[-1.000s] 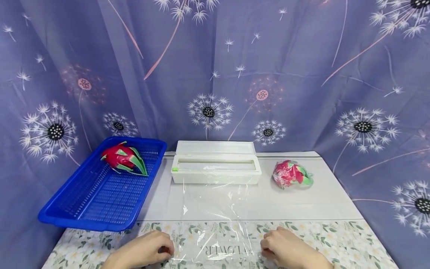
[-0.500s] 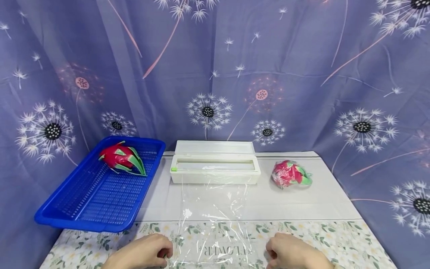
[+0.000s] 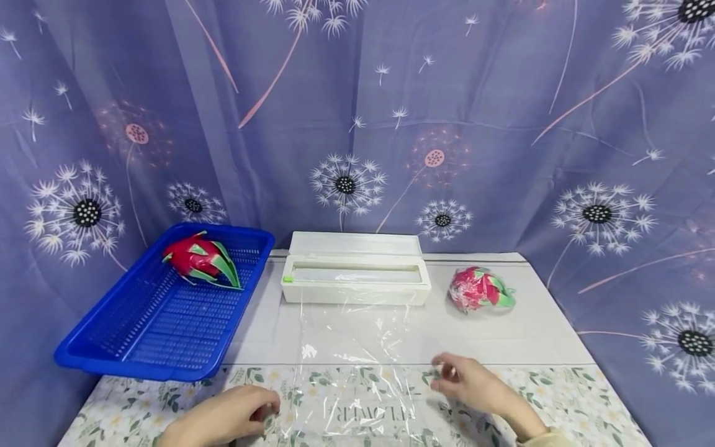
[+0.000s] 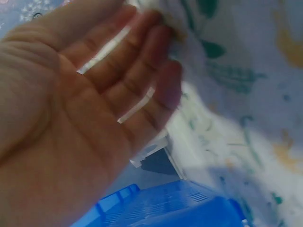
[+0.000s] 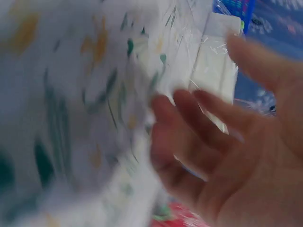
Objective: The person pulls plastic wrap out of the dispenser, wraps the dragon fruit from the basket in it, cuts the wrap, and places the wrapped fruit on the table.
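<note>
A sheet of clear cling film (image 3: 354,338) runs from the white cling film dispenser (image 3: 357,295) down over the flowered tablecloth. Its lid stands raised at the back. Beside the sheet's near left corner, my left hand (image 3: 223,413) rests low, its fingers loosely bent and nothing visible in them. My right hand (image 3: 469,385) is off the sheet's right edge, fingers apart and lightly curled. In the right wrist view, the palm of the right hand (image 5: 227,156) shows bare. A dragon fruit wrapped in film (image 3: 475,290) lies to the right of the dispenser.
At the left stands a blue plastic basket (image 3: 139,372) holding an unwrapped dragon fruit (image 3: 192,256) in its far part. A purple dandelion-print curtain (image 3: 385,124) closes off the back and sides of the table.
My right hand has lifted off the near right corner of the film and moved forward, its fingers loosening. The left hand has shifted slightly left. The film stays spread out.
</note>
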The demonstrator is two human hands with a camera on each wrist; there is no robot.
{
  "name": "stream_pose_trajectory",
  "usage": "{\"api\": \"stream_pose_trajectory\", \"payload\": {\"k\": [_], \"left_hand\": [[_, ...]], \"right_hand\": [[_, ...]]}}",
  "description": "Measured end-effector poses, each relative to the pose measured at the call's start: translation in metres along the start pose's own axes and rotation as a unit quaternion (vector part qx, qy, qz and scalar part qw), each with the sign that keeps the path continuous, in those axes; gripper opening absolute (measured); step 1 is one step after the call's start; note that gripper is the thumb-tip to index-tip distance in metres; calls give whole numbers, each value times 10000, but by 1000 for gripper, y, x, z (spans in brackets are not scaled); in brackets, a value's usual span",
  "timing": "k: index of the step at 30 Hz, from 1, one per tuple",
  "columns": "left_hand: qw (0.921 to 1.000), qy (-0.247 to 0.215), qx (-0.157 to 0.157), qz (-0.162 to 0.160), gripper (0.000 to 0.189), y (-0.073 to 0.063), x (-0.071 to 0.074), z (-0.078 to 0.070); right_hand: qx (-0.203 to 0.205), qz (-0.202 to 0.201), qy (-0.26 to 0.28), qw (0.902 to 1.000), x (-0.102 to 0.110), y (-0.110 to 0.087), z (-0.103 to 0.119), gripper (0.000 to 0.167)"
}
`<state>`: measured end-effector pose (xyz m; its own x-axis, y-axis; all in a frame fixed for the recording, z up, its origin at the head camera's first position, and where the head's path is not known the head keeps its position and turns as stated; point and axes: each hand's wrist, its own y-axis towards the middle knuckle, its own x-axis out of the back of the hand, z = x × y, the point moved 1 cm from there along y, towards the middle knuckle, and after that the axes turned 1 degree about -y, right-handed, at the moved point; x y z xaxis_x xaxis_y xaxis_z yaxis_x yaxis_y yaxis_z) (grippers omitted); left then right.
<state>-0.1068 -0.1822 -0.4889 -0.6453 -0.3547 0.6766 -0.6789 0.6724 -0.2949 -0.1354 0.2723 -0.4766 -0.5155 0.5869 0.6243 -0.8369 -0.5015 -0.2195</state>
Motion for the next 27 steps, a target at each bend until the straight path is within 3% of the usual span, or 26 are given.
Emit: {"api": "stream_pose_trajectory", "payload": {"k": [2,5,9,13,16,18,21,27], "left_hand": [[9999,165,-12,-41,18,-2,3,-1],[9992,387,36,-81,19,-4,6,-1],[9984,506,137,-204,17,-3,9,-3],[9979,558,83,-320,12,0,8,-5],[9973,591,-79,-421,8,2,6,-5],[9974,536,-92,-477,7,2,6,-5],[9978,429,-27,-512,8,3,7,-3],[9967,521,-213,-593,6,5,5,-1]], "right_hand": [[-391,-370,789,9954,-2,11,0,49],[-1036,-871,1834,9737,-8,29,-1,55],[-1541,-1266,2429,9493,-16,57,-9,55],[-1374,-588,3222,9348,-15,79,-14,52],[-1244,66,3773,9177,-14,85,-17,38],[-1265,206,3887,9124,-16,84,-18,27],[-1301,6,3814,9152,-20,81,-16,17],[-1191,-1347,2535,9505,-33,71,-3,17]]}}
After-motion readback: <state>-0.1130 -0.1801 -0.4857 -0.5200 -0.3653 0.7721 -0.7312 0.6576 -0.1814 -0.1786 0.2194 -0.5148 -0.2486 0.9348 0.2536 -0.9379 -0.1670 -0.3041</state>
